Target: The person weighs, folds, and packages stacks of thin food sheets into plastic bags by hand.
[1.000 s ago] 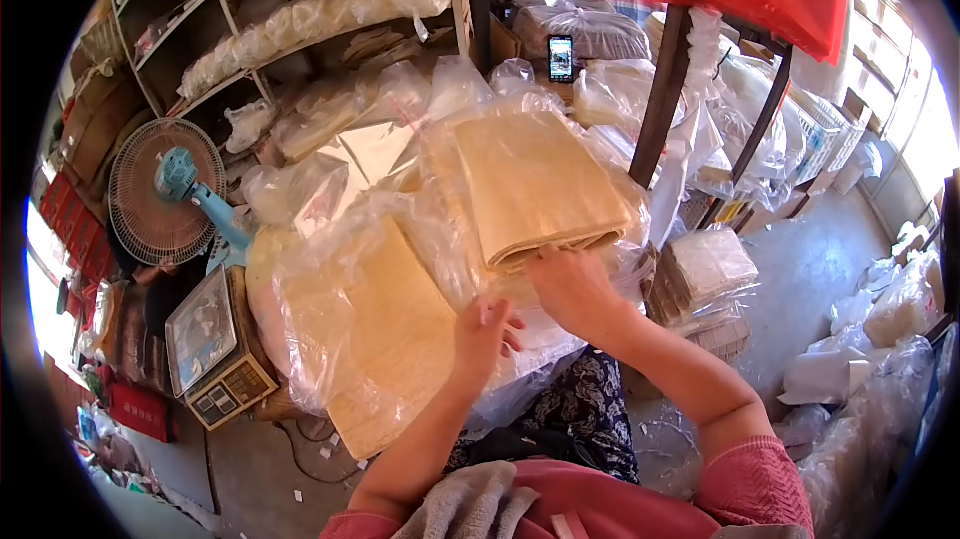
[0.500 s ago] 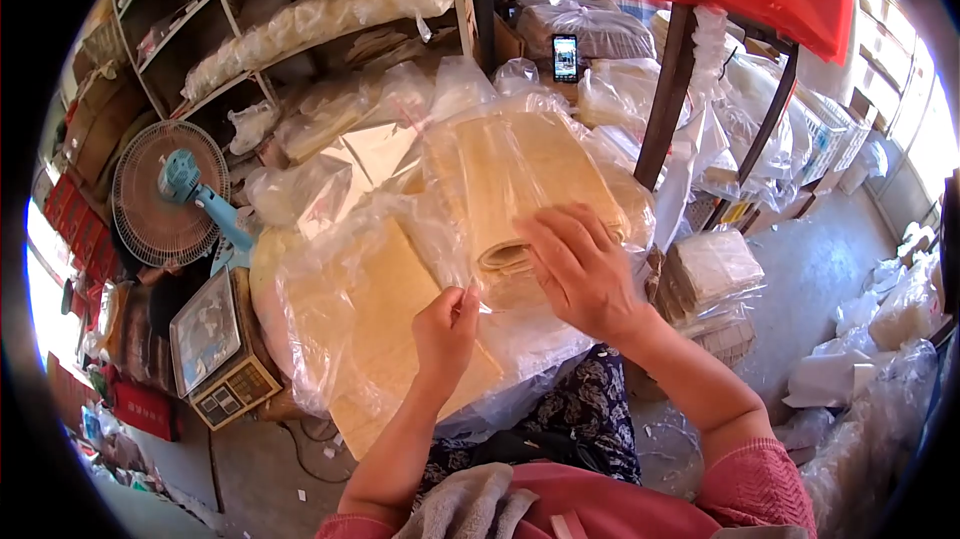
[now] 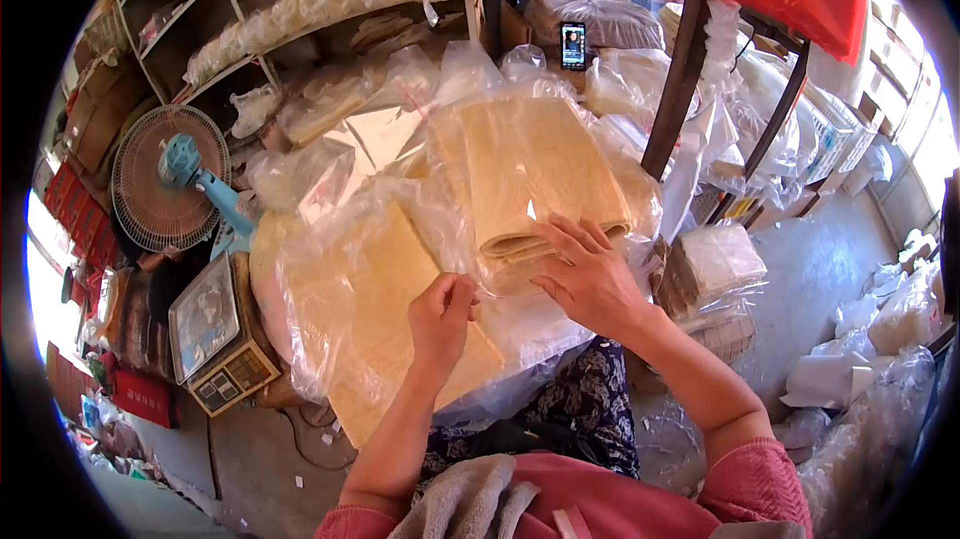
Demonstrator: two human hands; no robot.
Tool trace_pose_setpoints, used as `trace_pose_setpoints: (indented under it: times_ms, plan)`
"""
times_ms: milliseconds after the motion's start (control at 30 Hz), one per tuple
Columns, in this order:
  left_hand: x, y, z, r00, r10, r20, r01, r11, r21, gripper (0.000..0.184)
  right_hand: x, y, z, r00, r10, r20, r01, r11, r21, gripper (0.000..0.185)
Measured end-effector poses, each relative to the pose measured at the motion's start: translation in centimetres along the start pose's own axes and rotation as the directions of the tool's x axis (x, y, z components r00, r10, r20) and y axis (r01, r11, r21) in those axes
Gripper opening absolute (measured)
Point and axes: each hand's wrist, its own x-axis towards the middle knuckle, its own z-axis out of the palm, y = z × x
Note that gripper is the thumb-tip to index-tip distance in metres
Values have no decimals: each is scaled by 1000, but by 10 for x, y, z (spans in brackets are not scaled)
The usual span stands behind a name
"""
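Observation:
A stack of thin tan sheets, folded over at its near end, lies inside a clear plastic bag in front of me. My right hand rests at the near fold with its fingers spread, touching the bag. My left hand is closed in a pinch at the near left of the stack, apparently on the bag's loose edge. Below that hand lies a second, flat tan stack, partly covered by clear plastic.
A blue fan and a weighing scale stand at the left. A phone is propped up behind the stack. Wrapped bundles sit at the right beside a dark post. Shelves hold bagged goods at the back.
The folded end has settled from a loose curl to a flatter fold. My right hand has shifted slightly down and spread its fingers. The left hand stays almost in place, still pinched.

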Motion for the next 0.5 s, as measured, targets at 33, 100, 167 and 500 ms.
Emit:
trace_pose_setpoints:
  times_ms: [33, 100, 167, 500]
  plan:
    - [-1, 5, -1, 998, -51, 25, 52, 997, -50, 22, 1, -2, -1, 999, 21, -43, -18, 998, 65, 15]
    - [0, 5, -6, 992, -84, 98, 93, 992, -90, 23, 4, -9, -6, 991, 72, -117, -48, 979, 200, 11]
    - [-1, 8, -8, 987, -82, 137, 97, 990, -103, 26, 7, -15, -8, 983, 133, -124, -95, 958, 271, 12]
    - [10, 20, -11, 996, -81, 29, 81, 997, -19, 48, 17, -23, 23, 942, 333, -37, -261, 800, 540, 10]
